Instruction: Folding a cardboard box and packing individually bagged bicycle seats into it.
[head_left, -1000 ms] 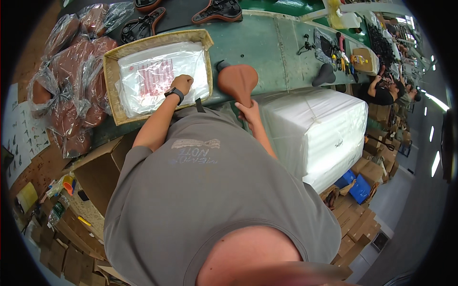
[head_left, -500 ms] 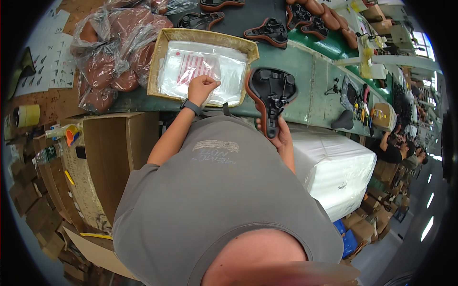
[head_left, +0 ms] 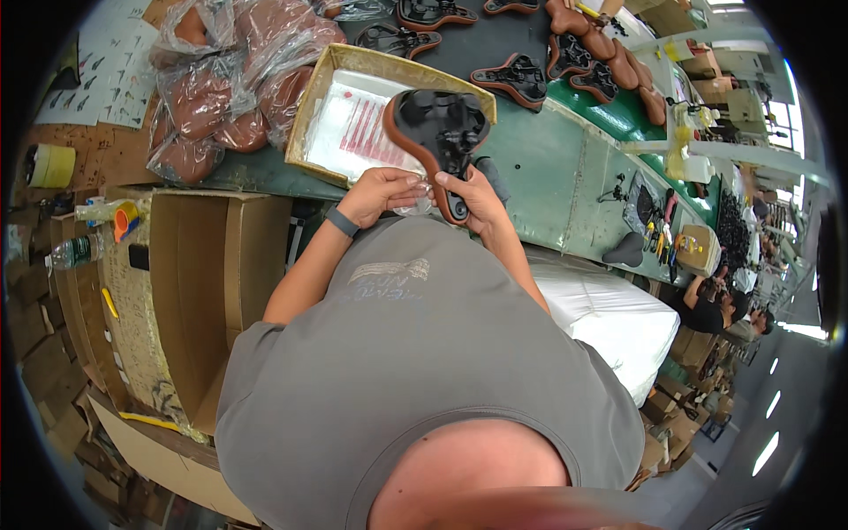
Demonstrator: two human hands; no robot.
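My right hand (head_left: pixel 481 201) is closed round the narrow nose of a bicycle saddle (head_left: pixel 442 132). The saddle is held underside up, with its black base and fittings showing and brown covering at the edge. My left hand (head_left: pixel 382 196) is beside the nose, fingers pinched on a clear plastic bag (head_left: pixel 419 205) that bunches between the two hands. Behind the hands stands a shallow cardboard box (head_left: pixel 305 124) holding a stack of clear bags (head_left: pixel 349 124) with red printing. The saddle's wide end hides the right part of that box.
Brown saddles wrapped in plastic (head_left: pixel 212 106) are heaped at the far left. Several unwrapped saddles (head_left: pixel 514 79) lie along the back of the green bench (head_left: pixel 565 168). A large open carton (head_left: pixel 190 291) stands at my left, a white wrapped block (head_left: pixel 609 327) at my right. Co-workers are at far right.
My left hand has come away from the bag stack toward my body with a clear bag. My right hand has moved left with the saddle, bringing it in front of the box.
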